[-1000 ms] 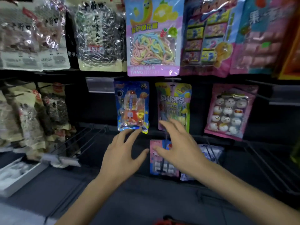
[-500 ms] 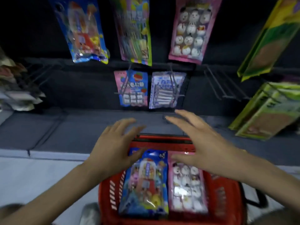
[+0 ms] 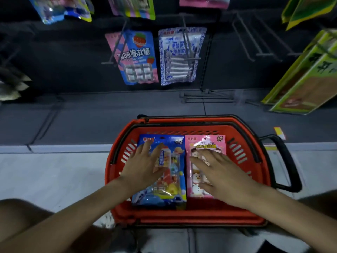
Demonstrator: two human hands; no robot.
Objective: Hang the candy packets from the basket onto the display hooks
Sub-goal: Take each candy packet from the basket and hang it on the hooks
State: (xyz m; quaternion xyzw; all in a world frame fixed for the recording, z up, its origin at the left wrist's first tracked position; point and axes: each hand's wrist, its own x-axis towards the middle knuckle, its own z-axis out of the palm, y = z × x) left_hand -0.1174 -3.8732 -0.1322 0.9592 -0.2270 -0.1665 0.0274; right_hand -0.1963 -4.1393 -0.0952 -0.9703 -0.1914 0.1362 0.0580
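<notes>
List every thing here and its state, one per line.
Basket: on the floor, two packets inside.
Blue packet: flat in the basket, not yet lifted.
Pink packet: flat beside it, on the right.
Left hand: open, over the blue packet.
Right hand: open, over the pink packet.
Strawberry packet: hanging on a hook.
Wire hooks: bare.

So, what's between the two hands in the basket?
Head view: only candy. The left hand is over the blue packet, the right hand over the pink packet; their adjoining edges fill the strip between.
</notes>
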